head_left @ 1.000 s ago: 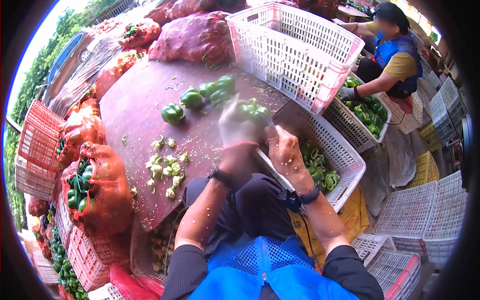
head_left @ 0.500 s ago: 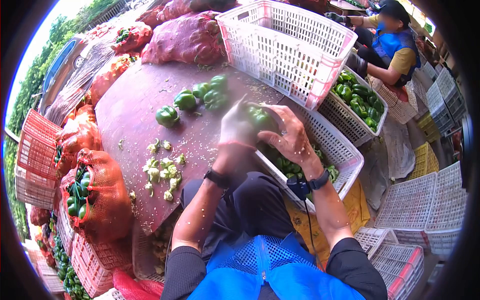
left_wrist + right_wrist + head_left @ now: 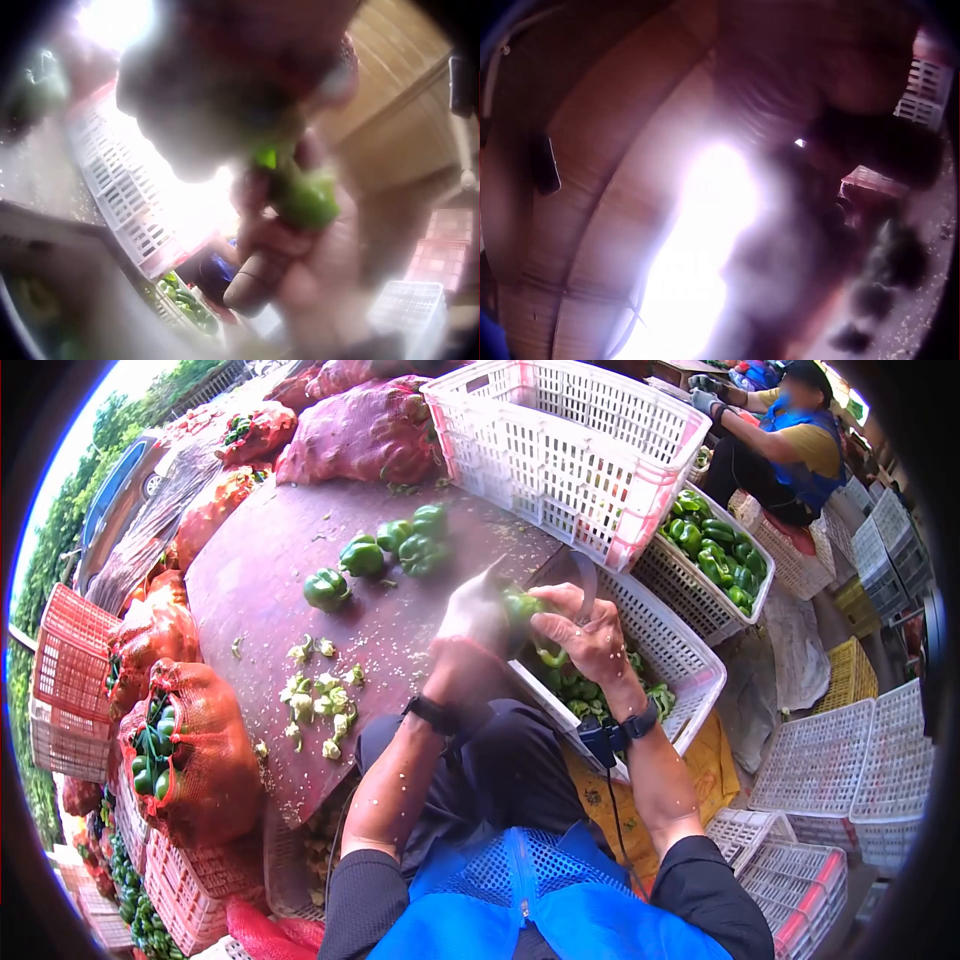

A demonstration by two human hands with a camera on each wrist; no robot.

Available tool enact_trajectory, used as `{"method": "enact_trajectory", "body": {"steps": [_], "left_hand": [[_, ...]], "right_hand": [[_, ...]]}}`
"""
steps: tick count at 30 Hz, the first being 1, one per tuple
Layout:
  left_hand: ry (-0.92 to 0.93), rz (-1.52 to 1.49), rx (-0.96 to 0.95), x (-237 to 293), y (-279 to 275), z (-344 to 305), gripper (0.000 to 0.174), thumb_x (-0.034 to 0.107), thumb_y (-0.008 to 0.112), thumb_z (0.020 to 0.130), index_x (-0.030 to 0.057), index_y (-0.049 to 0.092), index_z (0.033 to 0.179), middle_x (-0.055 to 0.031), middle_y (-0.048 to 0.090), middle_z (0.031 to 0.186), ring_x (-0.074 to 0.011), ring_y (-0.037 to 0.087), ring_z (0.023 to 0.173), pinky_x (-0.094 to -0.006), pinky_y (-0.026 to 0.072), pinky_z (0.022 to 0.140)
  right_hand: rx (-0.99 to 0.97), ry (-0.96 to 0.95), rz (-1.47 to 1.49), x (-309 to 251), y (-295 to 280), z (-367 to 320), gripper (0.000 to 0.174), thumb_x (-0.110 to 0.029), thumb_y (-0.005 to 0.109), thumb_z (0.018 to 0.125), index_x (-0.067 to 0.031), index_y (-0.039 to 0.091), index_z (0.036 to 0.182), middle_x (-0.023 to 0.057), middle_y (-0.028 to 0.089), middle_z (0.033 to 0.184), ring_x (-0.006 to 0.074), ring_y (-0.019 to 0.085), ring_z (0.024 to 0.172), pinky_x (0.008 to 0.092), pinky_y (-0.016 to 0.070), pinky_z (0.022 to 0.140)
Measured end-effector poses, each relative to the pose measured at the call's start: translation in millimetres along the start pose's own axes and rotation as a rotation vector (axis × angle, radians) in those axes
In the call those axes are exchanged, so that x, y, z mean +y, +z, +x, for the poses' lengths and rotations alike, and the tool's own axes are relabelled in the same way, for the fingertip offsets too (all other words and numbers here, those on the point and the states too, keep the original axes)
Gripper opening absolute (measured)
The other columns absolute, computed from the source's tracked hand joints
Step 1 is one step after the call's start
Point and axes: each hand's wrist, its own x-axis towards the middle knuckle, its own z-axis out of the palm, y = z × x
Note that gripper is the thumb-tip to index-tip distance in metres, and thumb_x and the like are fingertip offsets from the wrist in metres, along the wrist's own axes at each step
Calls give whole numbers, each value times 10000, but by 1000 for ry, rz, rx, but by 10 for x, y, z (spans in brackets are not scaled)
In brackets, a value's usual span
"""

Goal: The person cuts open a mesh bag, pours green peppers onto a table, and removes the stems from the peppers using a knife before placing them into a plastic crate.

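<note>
My left hand (image 3: 472,612), in a pale glove and blurred, grips a green bell pepper (image 3: 520,608) above the near corner of a white crate. Against the pepper's right side is my bare right hand (image 3: 588,638), with a knife (image 3: 584,575) held in it, its curved grey blade rising behind the knuckles. A light green curved piece (image 3: 552,657) shows just below the right thumb. In the left wrist view, green pepper flesh (image 3: 311,201) lies by the right hand's fingers. The right wrist view is dark and glare hides the work.
Several bell peppers (image 3: 362,556) and cut pepper cores (image 3: 325,700) lie on the seed-strewn table (image 3: 250,580). Below my hands, a white crate (image 3: 690,690) holds peppers. An empty crate (image 3: 560,470) stands behind, mesh sacks (image 3: 200,760) at left; another person (image 3: 800,450) sits back right.
The right hand's fingers, spread over the pepper half a second ago, have drawn in; the knife blade now points up behind them. The left hand keeps the pepper in nearly the same place.
</note>
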Motion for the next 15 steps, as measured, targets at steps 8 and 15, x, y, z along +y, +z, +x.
{"method": "enact_trajectory", "body": {"steps": [8,15], "left_hand": [[-498,-1077,253,131,321,165,481,404,349,1088,11,625,1116,-89,664,868,-190,636,735,-319,541,662],[70,-1007,-17,-517,328,453,209,223,595,916,105,638,750,-95,647,747,-260,607,683,-386,475,632]], "right_hand": [[323,296,601,201,98,-97,279,-176,671,972,-14,683,1198,59,729,976,86,643,757,224,497,627],[387,333,689,109,-68,-269,300,-273,633,999,-34,648,1180,115,720,943,112,666,680,185,437,483]]}}
